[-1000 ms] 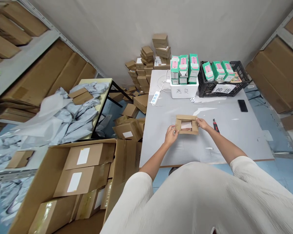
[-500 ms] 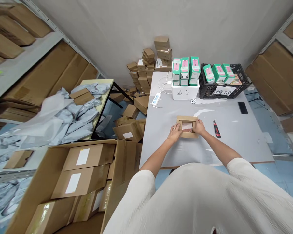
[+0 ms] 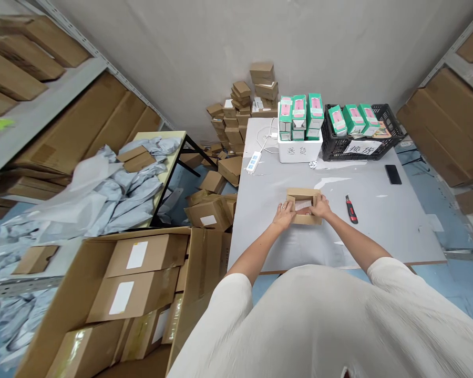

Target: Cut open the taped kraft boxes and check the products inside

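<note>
A small kraft cardboard box (image 3: 303, 192) lies open on the grey table (image 3: 378, 226), with something pale pink (image 3: 304, 206) inside it. My left hand (image 3: 284, 216) grips the box's left end. My right hand (image 3: 320, 208) rests over its right end, with the fingers reaching over the rim. The hands partly hide the pink item, so I cannot tell exactly what it is. A red-and-black utility knife (image 3: 351, 210) lies just right of my right hand.
At the table's far end stand green-and-pink product boxes (image 3: 298, 113) in a white container (image 3: 299, 155) and a black crate (image 3: 390, 118). A power strip (image 3: 254, 162) and a phone (image 3: 393, 174) lie nearby. Cardboard cartons (image 3: 142, 273) stand left, beside grey mailer bags (image 3: 118, 199).
My hands have drawn closer together over the box, with the right hand moving in from its right end. The camera view has shifted slightly.
</note>
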`<control>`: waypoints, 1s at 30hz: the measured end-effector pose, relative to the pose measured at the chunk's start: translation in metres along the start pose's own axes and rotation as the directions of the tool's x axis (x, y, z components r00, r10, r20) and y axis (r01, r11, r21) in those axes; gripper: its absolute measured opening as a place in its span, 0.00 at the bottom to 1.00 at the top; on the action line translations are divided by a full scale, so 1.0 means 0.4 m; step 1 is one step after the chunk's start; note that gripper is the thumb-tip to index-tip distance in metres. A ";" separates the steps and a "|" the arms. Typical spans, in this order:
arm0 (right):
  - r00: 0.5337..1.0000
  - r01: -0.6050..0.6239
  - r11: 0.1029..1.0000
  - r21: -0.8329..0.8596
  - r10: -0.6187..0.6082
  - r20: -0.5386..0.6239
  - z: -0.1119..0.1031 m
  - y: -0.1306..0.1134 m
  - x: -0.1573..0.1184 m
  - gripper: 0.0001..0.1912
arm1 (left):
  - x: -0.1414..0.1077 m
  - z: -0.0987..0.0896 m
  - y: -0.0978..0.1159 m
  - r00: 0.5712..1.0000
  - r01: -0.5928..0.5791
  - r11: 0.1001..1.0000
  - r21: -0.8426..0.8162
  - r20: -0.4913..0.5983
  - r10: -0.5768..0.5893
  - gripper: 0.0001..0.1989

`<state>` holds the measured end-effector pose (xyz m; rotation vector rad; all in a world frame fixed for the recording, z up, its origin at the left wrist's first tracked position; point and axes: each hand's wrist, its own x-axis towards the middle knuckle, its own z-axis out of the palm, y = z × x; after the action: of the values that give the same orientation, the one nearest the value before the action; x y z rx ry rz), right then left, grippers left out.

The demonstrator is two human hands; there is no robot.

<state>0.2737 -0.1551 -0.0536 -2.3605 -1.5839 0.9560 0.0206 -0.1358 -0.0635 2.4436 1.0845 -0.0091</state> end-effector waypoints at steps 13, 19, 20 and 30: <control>0.972 0.138 0.985 0.105 -0.115 -0.203 -0.066 0.191 -0.050 0.52 | -0.022 -0.012 -0.018 0.995 0.069 0.997 0.022 -0.076 -0.067 0.27; 0.951 0.292 0.935 -0.201 -0.307 -0.047 -0.058 0.158 -0.033 0.49 | -0.009 -0.026 -0.015 1.000 0.029 0.995 0.098 -0.003 -0.029 0.21; 0.948 0.307 0.931 -0.199 -0.318 -0.023 -0.057 0.153 -0.026 0.49 | -0.005 -0.028 -0.015 1.000 0.029 0.996 0.087 0.003 -0.030 0.21; 0.968 0.246 0.963 -0.108 -0.237 0.086 -0.045 0.119 0.021 0.49 | 0.038 -0.020 -0.013 0.998 -0.001 0.999 0.032 0.063 -0.001 0.17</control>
<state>0.3232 -0.1643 -0.0643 -2.1572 -1.9530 0.9277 0.0259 -0.1190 -0.0613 2.4550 1.0641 -0.1041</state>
